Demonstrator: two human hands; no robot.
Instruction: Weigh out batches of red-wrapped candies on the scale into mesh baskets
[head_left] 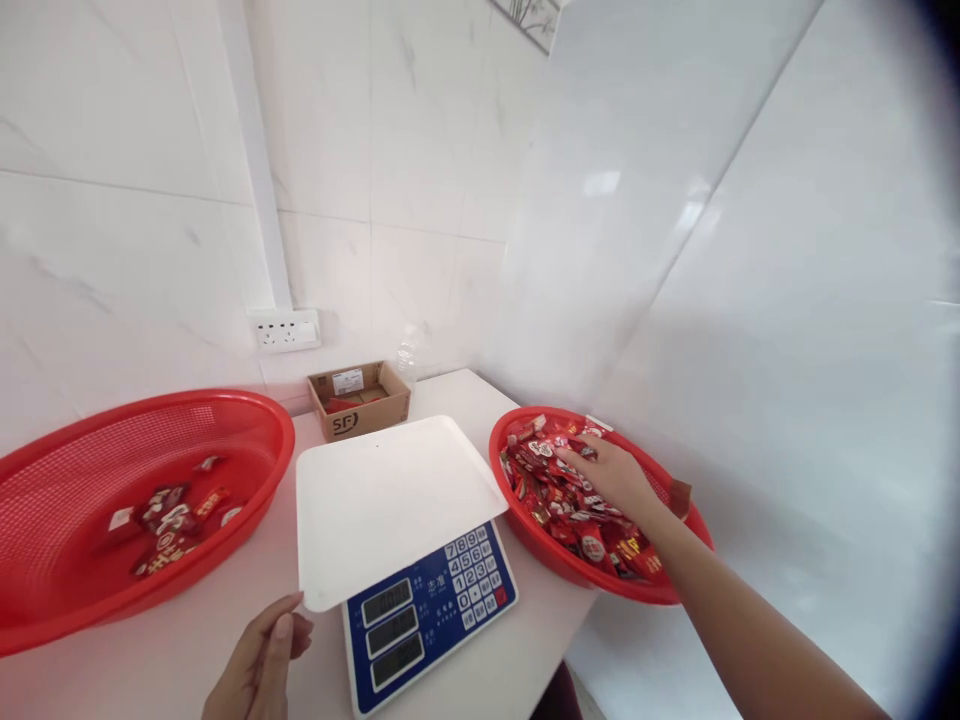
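Observation:
My right hand [611,475] reaches into the red basket [694,535] on the right, its fingers closed at a small red packet [540,449] with a white label. Many more red wrapped packets [592,540] lie heaped under and around that hand. My left hand [262,655] is beside the front left corner of the scale's pan, fingers curled and thumb pressed against them, with nothing seen in it. Between the hands stands a digital scale [431,620] with a blue keypad panel. Its white pan [390,500] bears no packets.
At the left is a larger red basket [259,420] with several packets [169,525] inside. A small open cardboard box [367,415] stands behind the scale, next to a clear plastic bottle [407,355]. A wall socket [285,330] is above. The white table [547,620] ends near the right basket.

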